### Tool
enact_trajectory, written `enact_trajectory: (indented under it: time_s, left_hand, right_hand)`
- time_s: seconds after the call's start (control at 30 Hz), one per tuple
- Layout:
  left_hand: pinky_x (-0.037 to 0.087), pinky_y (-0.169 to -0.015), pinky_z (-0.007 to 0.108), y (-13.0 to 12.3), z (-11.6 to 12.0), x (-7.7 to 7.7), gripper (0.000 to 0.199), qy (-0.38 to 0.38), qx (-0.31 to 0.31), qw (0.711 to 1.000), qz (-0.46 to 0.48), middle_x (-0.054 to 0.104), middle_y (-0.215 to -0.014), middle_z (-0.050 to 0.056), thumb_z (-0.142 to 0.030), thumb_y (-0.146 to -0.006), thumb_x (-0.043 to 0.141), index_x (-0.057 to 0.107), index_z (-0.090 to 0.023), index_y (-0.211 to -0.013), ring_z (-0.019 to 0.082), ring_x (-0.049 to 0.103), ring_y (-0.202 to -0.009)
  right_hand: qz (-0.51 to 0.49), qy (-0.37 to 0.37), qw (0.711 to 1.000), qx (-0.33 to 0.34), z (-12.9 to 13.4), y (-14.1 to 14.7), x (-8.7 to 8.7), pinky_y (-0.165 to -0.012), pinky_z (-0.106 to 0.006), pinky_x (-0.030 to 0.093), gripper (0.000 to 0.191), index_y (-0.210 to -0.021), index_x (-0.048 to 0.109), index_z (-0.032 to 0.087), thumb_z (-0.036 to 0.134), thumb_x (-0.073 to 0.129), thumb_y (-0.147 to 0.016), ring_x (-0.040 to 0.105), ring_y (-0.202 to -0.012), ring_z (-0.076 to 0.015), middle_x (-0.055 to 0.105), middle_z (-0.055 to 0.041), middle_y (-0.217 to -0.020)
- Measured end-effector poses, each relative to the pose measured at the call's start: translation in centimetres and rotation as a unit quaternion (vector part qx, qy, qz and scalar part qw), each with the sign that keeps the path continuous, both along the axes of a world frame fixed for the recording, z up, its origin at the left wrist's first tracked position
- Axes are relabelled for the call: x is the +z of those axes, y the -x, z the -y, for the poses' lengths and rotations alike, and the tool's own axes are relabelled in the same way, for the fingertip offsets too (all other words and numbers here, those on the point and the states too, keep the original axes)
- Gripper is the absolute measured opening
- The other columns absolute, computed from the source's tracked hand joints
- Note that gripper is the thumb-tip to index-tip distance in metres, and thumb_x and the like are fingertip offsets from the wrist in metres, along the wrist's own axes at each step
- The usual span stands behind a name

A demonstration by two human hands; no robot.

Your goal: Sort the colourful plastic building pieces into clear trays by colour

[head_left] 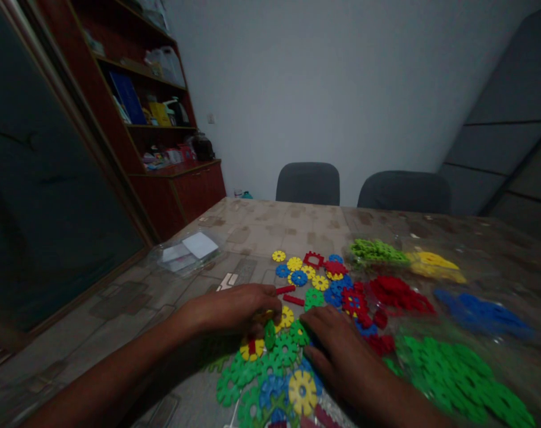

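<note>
My left hand (250, 306) is closed, its fingertips pinching a green notched disc (269, 334) that stands on edge above the pile. Part of a yellow disc shows beneath those fingers; whether it is held too I cannot tell. My right hand (335, 339) rests palm down at the right side of the pile, thumb and forefinger apart. Its fingertips are at the edge of another green notched disc (299, 333). Around and below lie more flower-shaped discs, among them a yellow disc (302, 392), a blue disc (273, 389) and a yellow disc with a red piece (251, 349).
Clear bags of light green (377, 252), yellow (433, 266), red (399, 294), blue (484, 315) and green pieces (462, 374) line the right. Loose discs and red strips (293, 300) lie ahead. A bag with white cards (200, 245) is at left. Two chairs (308, 183) stand beyond the table (270, 223).
</note>
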State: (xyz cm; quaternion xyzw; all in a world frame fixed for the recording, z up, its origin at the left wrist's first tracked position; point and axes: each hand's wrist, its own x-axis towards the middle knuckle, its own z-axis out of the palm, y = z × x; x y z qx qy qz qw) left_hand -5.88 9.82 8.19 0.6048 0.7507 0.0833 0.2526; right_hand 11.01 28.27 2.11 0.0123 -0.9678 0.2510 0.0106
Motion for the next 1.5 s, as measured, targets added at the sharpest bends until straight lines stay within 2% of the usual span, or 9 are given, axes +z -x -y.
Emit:
enact_trajectory:
  time_s: [0.17, 0.33, 0.57, 0.67, 0.83, 0.97, 1.2, 1.3, 1.5]
  left_hand:
    - [0.048, -0.090, 0.031, -0.2, -0.1, 0.2, 0.027, 0.000, -0.002, 1.000, 0.002, 0.064, -0.114, 0.004, 0.000, -0.079, 0.073, 0.066, -0.019, -0.096, 0.022, 0.063, -0.103]
    - [0.047, -0.086, 0.028, -0.2, -0.1, 0.1, 0.024, -0.027, 0.001, 1.000, 0.006, 0.065, -0.111, 0.003, 0.000, -0.080, 0.076, 0.067, -0.018, -0.093, 0.020, 0.063, -0.100]
    - [0.045, -0.096, 0.029, -0.1, 0.2, -0.1, 0.018, -0.062, -0.012, 0.997, 0.041, 0.069, -0.113, 0.006, -0.007, -0.088, 0.075, 0.070, -0.018, -0.102, 0.021, 0.064, -0.107]
    - [0.047, -0.092, 0.029, 0.0, 0.1, -0.5, 0.019, -0.044, -0.022, 0.997, 0.051, 0.072, -0.105, 0.005, -0.005, -0.087, 0.074, 0.070, -0.018, -0.100, 0.021, 0.066, -0.101]
    - [0.050, -0.083, 0.029, -0.2, -0.2, -1.2, 0.023, -0.001, -0.033, 0.998, 0.048, 0.072, -0.102, 0.004, -0.003, -0.086, 0.074, 0.070, -0.019, -0.101, 0.021, 0.067, -0.092]
    - [0.050, -0.091, 0.032, -0.5, -0.5, -1.3, 0.040, -0.004, -0.053, 0.998, 0.046, 0.071, -0.115, 0.006, -0.011, -0.082, 0.083, 0.067, -0.021, -0.117, 0.024, 0.067, -0.104]
    - [0.049, -0.095, 0.033, -1.0, -0.6, -1.2, 0.049, 0.012, -0.050, 0.998, 0.038, 0.066, -0.122, 0.006, -0.011, -0.079, 0.086, 0.062, -0.023, -0.120, 0.024, 0.063, -0.111]
    - [0.048, -0.090, 0.032, -1.0, -0.6, -1.3, 0.049, 0.016, -0.041, 0.998, 0.041, 0.065, -0.119, 0.004, -0.011, -0.077, 0.087, 0.060, -0.024, -0.115, 0.023, 0.062, -0.107]
    - [0.047, -0.095, 0.032, -0.8, -0.5, -1.5, 0.044, -0.002, -0.031, 0.997, 0.068, 0.066, -0.119, 0.005, -0.004, -0.078, 0.081, 0.063, -0.023, -0.114, 0.024, 0.062, -0.109]
  right_hand:
    - [0.037, -0.024, 0.999, -0.002, 0.9, -0.2, 0.0, -0.102, -0.046, 0.042, 0.039, -0.129, 0.064, 0.020, 0.015, 0.068, -0.091, 0.054, -0.118, -0.0310, 0.061, -0.0106, -0.129]
    - [0.031, -0.071, 0.997, -0.001, 0.7, 0.8, 0.3, -0.092, -0.044, 0.043, 0.016, -0.110, 0.071, 0.019, 0.018, 0.057, -0.101, 0.060, -0.105, -0.0293, 0.069, -0.0094, -0.113]
    - [0.056, -0.067, 0.995, -0.046, -0.4, 0.4, 2.9, -0.066, -0.031, 0.038, 0.025, -0.078, 0.065, 0.017, 0.010, 0.052, -0.098, 0.061, -0.075, -0.0190, 0.069, -0.0070, -0.085]
    - [0.085, -0.057, 0.995, -0.021, -0.8, -0.4, 2.9, -0.058, -0.030, 0.031, 0.026, -0.072, 0.062, 0.019, 0.008, 0.051, -0.093, 0.058, -0.066, -0.0166, 0.068, -0.0048, -0.077]
    - [0.069, -0.053, 0.996, 0.014, -1.7, -0.6, 0.9, -0.070, -0.033, 0.040, 0.017, -0.093, 0.068, 0.022, 0.011, 0.056, -0.091, 0.063, -0.085, -0.0227, 0.070, -0.0070, -0.097]
    - [0.093, -0.076, 0.993, 0.018, -2.3, -0.4, 0.5, -0.085, -0.041, 0.045, 0.036, -0.114, 0.068, 0.024, 0.016, 0.073, -0.079, 0.061, -0.102, -0.0305, 0.067, -0.0097, -0.112]
    - [0.084, -0.044, 0.995, -0.013, -2.5, -1.0, 0.1, -0.091, -0.040, 0.044, 0.044, -0.118, 0.065, 0.022, 0.019, 0.078, -0.076, 0.060, -0.107, -0.0287, 0.065, -0.0101, -0.120]
    - [0.045, -0.032, 0.998, -0.023, -2.8, -0.8, 0.1, -0.087, -0.037, 0.044, 0.033, -0.114, 0.065, 0.021, 0.015, 0.070, -0.082, 0.061, -0.103, -0.0261, 0.066, -0.0089, -0.116]
    - [0.060, -0.108, 0.991, -0.057, -3.4, 0.3, 1.9, -0.076, -0.036, 0.042, 0.021, -0.100, 0.069, 0.018, 0.009, 0.053, -0.090, 0.065, -0.095, -0.0296, 0.070, -0.0128, -0.105]
